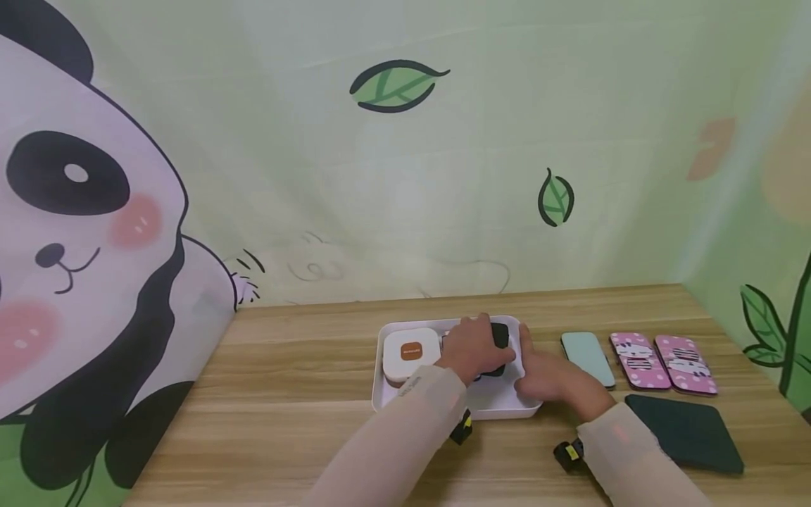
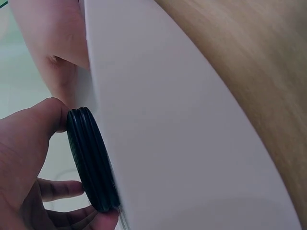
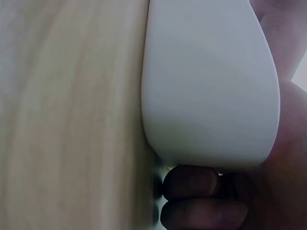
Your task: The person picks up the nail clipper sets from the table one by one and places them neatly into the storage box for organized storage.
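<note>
A white tray (image 1: 500, 407) sits on the wooden table in the head view. My left hand (image 1: 472, 348) reaches into it and holds a small dark case (image 1: 500, 338). In the left wrist view, thumb and fingers pinch this case (image 2: 91, 158) by its ends, and its edge shows ridges. My right hand (image 1: 554, 373) grips the tray's right end. Seen from the right wrist, curled fingers (image 3: 192, 184) lie against the outside of the tray wall (image 3: 211, 86). Left of my left hand, a white rounded-square box (image 1: 412, 366) with a brown label lies in the tray.
Right of the tray lie a pale mint case (image 1: 588, 359) and two pink patterned cases (image 1: 640, 360), side by side. Nearer, a dark green flat pouch (image 1: 684, 431) is partly behind my right sleeve. A printed panda curtain (image 1: 285, 176) stands behind the wooden table (image 1: 285, 422).
</note>
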Demonstrator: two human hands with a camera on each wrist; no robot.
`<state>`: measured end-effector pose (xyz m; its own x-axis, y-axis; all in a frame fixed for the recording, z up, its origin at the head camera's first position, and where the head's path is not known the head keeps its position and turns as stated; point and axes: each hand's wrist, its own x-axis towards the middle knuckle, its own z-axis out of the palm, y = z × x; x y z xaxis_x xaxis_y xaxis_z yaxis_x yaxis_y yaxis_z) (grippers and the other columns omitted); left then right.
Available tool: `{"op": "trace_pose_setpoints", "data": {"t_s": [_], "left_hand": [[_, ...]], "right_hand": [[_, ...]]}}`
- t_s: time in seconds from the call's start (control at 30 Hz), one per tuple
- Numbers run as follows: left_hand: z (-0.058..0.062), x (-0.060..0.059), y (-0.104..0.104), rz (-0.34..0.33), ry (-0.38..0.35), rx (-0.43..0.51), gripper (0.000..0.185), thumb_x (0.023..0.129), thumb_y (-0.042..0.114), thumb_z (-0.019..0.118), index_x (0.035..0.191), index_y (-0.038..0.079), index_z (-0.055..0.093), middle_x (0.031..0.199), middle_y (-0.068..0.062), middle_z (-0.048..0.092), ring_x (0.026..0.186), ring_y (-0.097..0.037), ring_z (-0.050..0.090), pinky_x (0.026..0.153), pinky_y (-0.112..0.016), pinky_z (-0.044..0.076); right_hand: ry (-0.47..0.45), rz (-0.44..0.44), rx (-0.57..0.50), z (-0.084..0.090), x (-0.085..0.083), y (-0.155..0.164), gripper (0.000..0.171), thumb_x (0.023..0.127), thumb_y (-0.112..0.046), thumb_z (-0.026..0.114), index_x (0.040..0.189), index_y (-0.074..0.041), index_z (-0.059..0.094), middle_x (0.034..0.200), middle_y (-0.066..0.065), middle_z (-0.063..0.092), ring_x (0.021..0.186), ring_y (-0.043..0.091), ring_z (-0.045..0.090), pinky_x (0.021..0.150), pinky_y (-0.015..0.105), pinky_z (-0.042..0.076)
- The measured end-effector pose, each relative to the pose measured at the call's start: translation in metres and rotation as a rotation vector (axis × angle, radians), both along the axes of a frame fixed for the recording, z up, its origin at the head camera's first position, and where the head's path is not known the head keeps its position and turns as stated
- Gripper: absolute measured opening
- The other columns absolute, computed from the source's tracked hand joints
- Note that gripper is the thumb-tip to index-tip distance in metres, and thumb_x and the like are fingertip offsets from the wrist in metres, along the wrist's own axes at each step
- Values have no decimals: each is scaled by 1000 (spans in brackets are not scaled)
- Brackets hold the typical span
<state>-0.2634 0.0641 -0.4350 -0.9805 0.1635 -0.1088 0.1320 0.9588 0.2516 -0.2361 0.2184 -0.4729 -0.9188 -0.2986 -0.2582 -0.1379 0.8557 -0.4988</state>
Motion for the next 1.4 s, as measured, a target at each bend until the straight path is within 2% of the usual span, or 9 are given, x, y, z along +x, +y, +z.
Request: {"op": "trace_pose_setpoints", "data": {"t_s": [0.3, 0.57, 0.83, 1.0, 1.17, 1.27, 1.33, 1.4], "left_hand": [[-10, -3, 4, -42, 50, -1, 69, 77, 57, 75, 126, 13, 55, 101, -7, 66, 78, -18, 60, 67, -31, 52], [-10, -2, 6, -70, 40, -36, 52, 78, 55, 76, 105, 11, 69, 85, -2, 65, 69, -15, 56, 59, -29, 49], [-15, 1, 5, -110, 34, -138, 55, 82, 60, 72, 107, 11, 74, 102, -5, 61, 81, -17, 54, 71, -30, 51], [-17, 0, -2, -174, 32, -137, 50, 87, 57, 68, 99, 9, 77, 106, -7, 64, 84, -18, 56, 75, -31, 51], [-15, -2, -11, -221, -19, -100, 43, 90, 48, 68, 110, 11, 73, 106, -6, 63, 83, -17, 54, 75, -30, 49], [-14, -1, -16, -267, -19, -118, 45, 91, 46, 67, 118, 11, 70, 113, -7, 61, 85, -17, 56, 78, -30, 51], [-14, 1, -20, -307, -15, -144, 49, 90, 47, 67, 126, 13, 67, 121, -8, 59, 90, -17, 57, 82, -30, 51], [-12, 4, -23, -354, -18, -174, 55, 90, 48, 68, 135, 17, 63, 131, -8, 56, 102, -17, 58, 89, -30, 51]], "right_hand": [[-2, 11, -2, -2, -1, -2, 110, 80, -15, 59, 155, 3, -18, 69, 2, 54, 54, 15, 48, 50, 30, 33], [-9, 3, -14, -1, -1, -3, 110, 80, -14, 60, 155, 2, -19, 66, 1, 51, 52, 15, 45, 49, 30, 33], [-14, 8, -13, -1, -1, -4, 110, 82, -16, 61, 155, 2, -20, 67, 1, 53, 55, 16, 50, 51, 31, 36], [-13, 7, -13, 1, -1, -3, 111, 82, -16, 62, 155, 2, -20, 68, 3, 55, 57, 17, 52, 52, 32, 37], [-13, -3, -6, 1, -1, -3, 110, 83, -17, 61, 155, 2, -20, 67, 2, 53, 55, 17, 49, 51, 32, 35], [-13, -5, -3, 0, -1, -2, 109, 84, -17, 61, 155, 2, -19, 67, 2, 53, 54, 16, 49, 51, 31, 35], [-14, -5, -7, -1, -1, -1, 109, 84, -17, 61, 155, 2, -20, 66, 2, 54, 53, 16, 49, 50, 31, 35], [-13, -2, -7, -2, -1, 1, 109, 84, -17, 61, 154, 3, -19, 66, 2, 54, 52, 16, 49, 50, 31, 34]]}}
